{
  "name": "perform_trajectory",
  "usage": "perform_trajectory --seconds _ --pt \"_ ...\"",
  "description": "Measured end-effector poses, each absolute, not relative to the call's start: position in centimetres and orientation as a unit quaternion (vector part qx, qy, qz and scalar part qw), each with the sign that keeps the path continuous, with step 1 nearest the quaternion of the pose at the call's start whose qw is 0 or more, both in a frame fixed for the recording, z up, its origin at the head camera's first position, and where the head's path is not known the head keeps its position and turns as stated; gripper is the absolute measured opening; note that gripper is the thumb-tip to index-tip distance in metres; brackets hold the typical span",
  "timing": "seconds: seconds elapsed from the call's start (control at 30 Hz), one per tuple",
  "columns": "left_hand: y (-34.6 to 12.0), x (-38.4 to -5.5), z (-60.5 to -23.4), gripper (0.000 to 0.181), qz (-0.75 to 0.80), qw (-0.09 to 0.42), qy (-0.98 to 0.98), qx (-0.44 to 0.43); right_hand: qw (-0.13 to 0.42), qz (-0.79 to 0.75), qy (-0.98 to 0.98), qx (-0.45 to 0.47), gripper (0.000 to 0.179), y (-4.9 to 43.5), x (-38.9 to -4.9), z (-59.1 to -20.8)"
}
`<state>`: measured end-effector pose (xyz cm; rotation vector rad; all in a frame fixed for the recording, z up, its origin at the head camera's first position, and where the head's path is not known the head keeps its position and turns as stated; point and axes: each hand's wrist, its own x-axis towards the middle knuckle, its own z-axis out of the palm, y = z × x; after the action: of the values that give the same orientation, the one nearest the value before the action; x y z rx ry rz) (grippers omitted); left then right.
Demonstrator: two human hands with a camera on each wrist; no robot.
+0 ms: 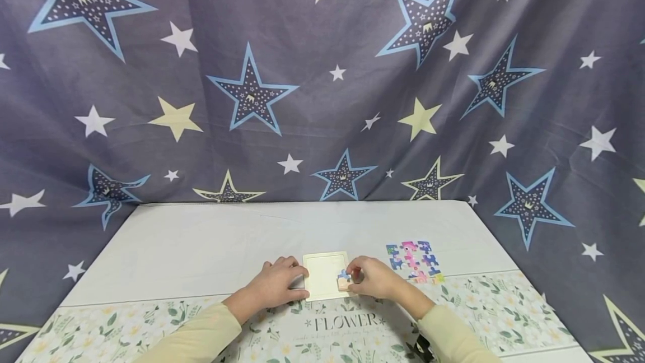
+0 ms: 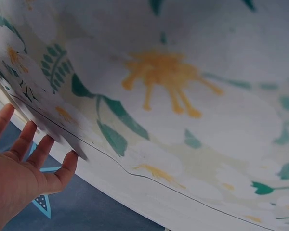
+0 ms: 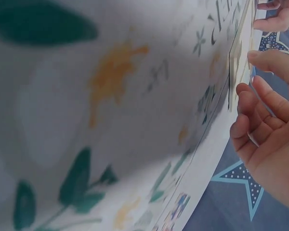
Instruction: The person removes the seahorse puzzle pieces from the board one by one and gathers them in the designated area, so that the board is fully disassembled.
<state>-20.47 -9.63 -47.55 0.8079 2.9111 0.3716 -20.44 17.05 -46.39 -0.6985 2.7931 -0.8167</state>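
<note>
A cream puzzle tray [image 1: 322, 276] with a raised rim lies flat on the table between the two hands. My left hand [image 1: 279, 283] rests at the tray's left edge, thumb and forefinger apart along the rim. In the left wrist view the fingers [image 2: 41, 149] are spread and fairly straight. At the tray's lower right corner, my right hand [image 1: 372, 279] pinches a jigsaw piece [image 1: 345, 277] between thumb and forefinger. The piece is blue at the top and pale orange below, and overlaps the tray's right rim. Fingers partly hide it in the right wrist view.
Several colourful jigsaw pieces [image 1: 414, 262], pink, blue and yellow, lie in a group right of the right hand. A white cloth [image 1: 211, 251] with a floral band and the word FLOWER covers the table. A starry curtain [image 1: 302, 99] hangs behind and beside it.
</note>
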Motion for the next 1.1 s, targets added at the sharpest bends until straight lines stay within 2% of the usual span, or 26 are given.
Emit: perform_trajectory --seconds 1.1 --pt "-9.6 -20.4 -47.4 0.046 0.131 0.058 0.953 0.269 0.064 -0.28 0.935 -0.206 0.023 21.4 -19.7 -45.5"
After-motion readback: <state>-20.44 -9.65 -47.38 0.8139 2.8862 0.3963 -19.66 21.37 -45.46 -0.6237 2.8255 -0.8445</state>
